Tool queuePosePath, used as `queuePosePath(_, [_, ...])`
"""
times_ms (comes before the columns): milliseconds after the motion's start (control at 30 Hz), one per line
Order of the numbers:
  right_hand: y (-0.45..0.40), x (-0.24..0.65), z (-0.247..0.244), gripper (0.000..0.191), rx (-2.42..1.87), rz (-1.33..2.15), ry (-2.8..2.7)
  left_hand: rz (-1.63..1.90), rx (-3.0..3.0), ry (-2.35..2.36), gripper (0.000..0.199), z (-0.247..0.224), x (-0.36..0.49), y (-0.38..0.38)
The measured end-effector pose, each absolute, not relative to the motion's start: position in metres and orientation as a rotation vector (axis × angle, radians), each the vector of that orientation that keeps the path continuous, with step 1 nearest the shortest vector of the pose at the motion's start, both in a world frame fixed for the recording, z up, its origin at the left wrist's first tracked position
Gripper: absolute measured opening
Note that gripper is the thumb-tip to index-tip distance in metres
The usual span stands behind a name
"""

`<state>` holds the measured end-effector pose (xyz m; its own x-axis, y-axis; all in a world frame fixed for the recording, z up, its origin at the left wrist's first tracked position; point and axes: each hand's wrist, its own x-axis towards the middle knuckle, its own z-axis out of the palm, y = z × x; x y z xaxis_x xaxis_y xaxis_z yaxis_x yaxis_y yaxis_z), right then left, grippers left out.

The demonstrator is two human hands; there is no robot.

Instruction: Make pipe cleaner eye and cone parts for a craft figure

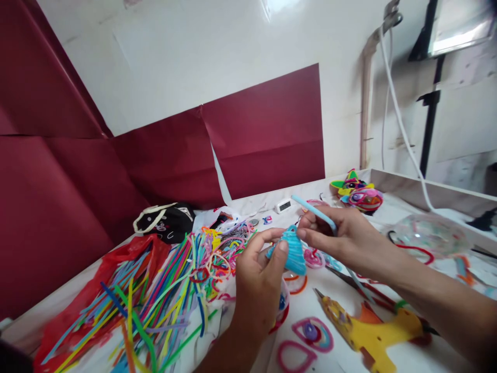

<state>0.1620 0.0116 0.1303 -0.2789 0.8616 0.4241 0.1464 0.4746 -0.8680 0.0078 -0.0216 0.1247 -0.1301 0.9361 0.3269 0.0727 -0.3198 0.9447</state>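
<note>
The ribbed blue piece (296, 259) is held above the table (298, 306), between both hands. The left hand (258, 277) clamps its side between thumb and fingers; the right hand (349, 233) has its fingers closed in a pinch at the upper edge. A light-blue stem (313, 209) crosses the right hand. A yellow glue gun (373, 331) lies near. Assessment: the piece appears light, soft and fuzzy, unlikely to slip but liable to crush or distort; a gentle hold along the side edges is advisable.
</note>
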Motion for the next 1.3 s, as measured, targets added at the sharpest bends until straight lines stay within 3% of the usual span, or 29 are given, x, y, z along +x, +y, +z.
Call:
queuePosePath(367, [0.0135, 0.1604, 0.1340, 0.016, -0.784, 1.214, -1.645, 1.551, 1.374, 1.179, 0.016, 0.1251, 0.0098, -0.0238])
queuePosePath(733, [0.0145, 0.1615, 0.1353, 0.018, -0.820, 1.212, -1.729, 1.537, 1.329, 1.127, 0.023, 0.1221, 0.0118, -0.0221])
queuePosePath(1300, [0.0141, 0.1583, 0.1305, 0.013, -0.840, 1.190, -1.756, 1.503, 1.391, 1.245, 0.011, 0.1232, 0.0116, -0.0204])
